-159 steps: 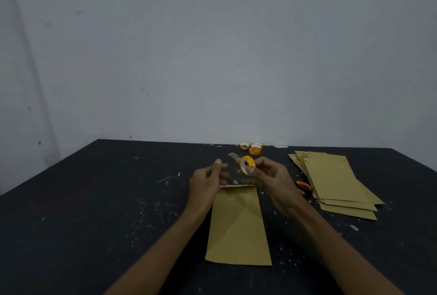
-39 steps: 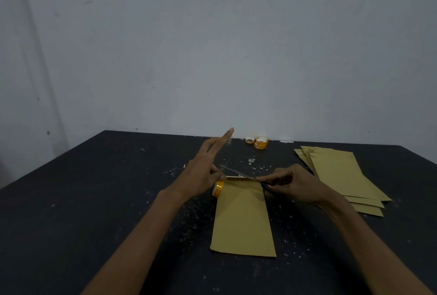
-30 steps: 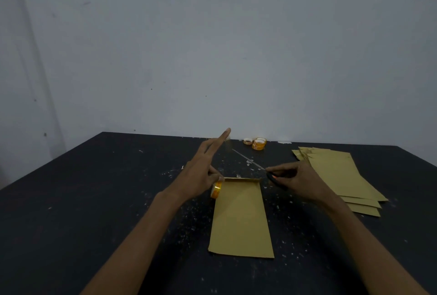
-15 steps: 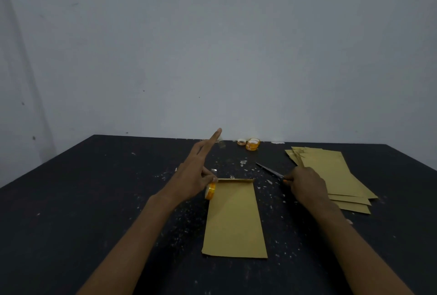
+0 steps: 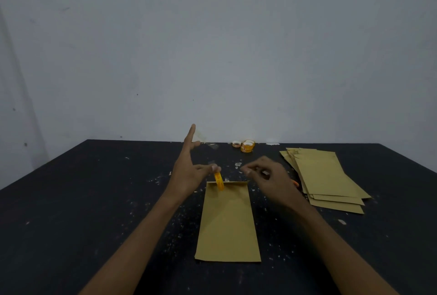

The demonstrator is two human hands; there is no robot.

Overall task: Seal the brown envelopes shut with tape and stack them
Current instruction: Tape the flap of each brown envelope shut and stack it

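Head view: left hand (image 5: 189,176) pinches yellow tape roll (image 5: 219,181) over the far edge of brown envelope (image 5: 227,223), index finger straight up with a clear tape strip (image 5: 198,138) on it. Right hand (image 5: 272,176) hovers just right of the roll, fingers curled; can't tell if it's pinching anything. Envelope lies flat on black table (image 5: 94,200), contents hidden. Envelope stack (image 5: 328,181) right, spare rolls (image 5: 247,146) far.
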